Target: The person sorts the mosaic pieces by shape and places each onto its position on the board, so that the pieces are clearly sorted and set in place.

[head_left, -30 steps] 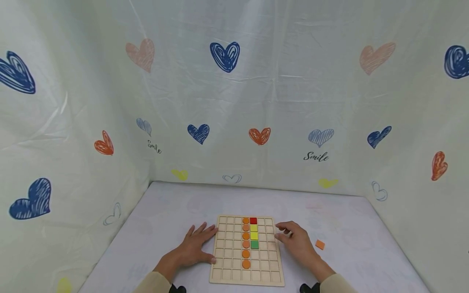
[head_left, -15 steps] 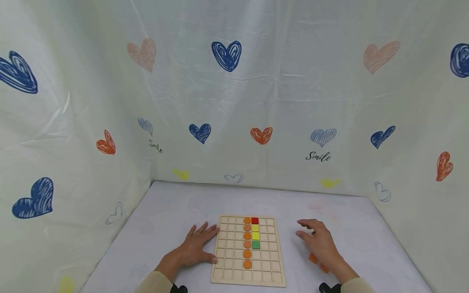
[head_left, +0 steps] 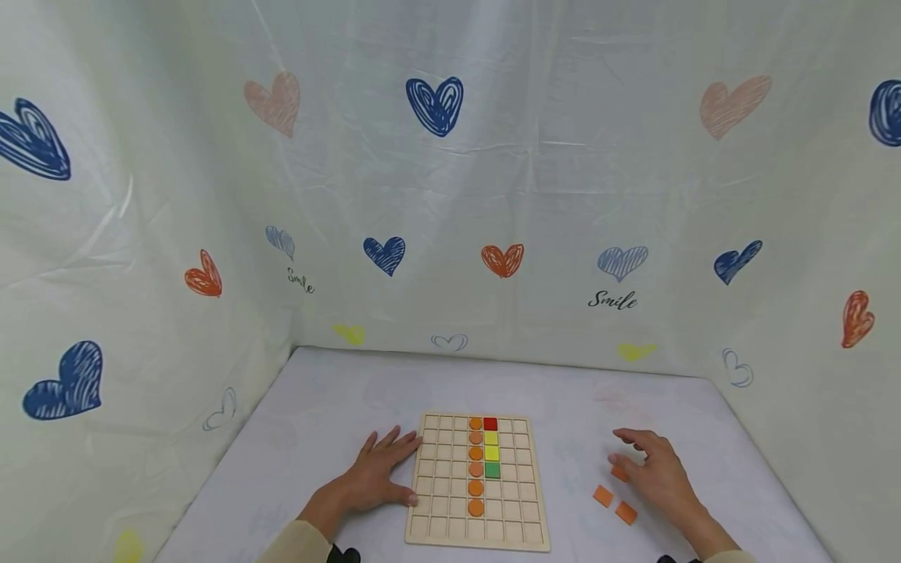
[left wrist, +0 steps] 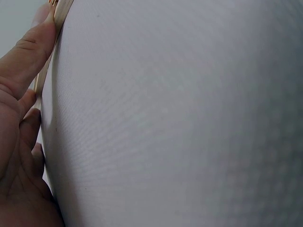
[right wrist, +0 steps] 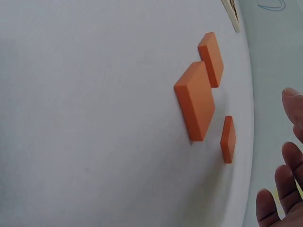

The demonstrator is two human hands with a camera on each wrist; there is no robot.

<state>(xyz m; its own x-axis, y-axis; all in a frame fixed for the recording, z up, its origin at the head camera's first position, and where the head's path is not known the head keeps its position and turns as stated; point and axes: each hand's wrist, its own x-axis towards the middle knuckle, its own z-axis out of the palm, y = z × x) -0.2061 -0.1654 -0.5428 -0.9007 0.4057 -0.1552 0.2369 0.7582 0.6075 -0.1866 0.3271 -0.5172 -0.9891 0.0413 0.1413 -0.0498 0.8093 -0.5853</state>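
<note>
A wooden grid board (head_left: pixel 439 532) lies flat on the table. One of its columns holds several orange round pieces (head_left: pixel 475 469); beside them run a red square tile (head_left: pixel 490 424), two yellow tiles (head_left: pixel 491 446) and a green tile (head_left: pixel 492 470). My left hand (head_left: pixel 373 477) has its fingers spread, touching the board's left edge with thumb and fingertips. Right of the board, my right hand (head_left: pixel 658 469) hovers with loosely bent fingers, holding nothing. Near it lie three orange square tiles (head_left: pixel 602 496), one partly covered by the hand; the right wrist view shows all three orange tiles (right wrist: pixel 195 104).
The white table (head_left: pixel 338 391) is enclosed by a pale curtain (head_left: pixel 450 195) printed with hearts at the back and sides. In the left wrist view, the tabletop (left wrist: pixel 165 118) fills most of the picture.
My right hand has moved rightward from the board's right edge to the orange tiles, uncovering two that were hidden under the hand or arm. My left hand stays at the board.
</note>
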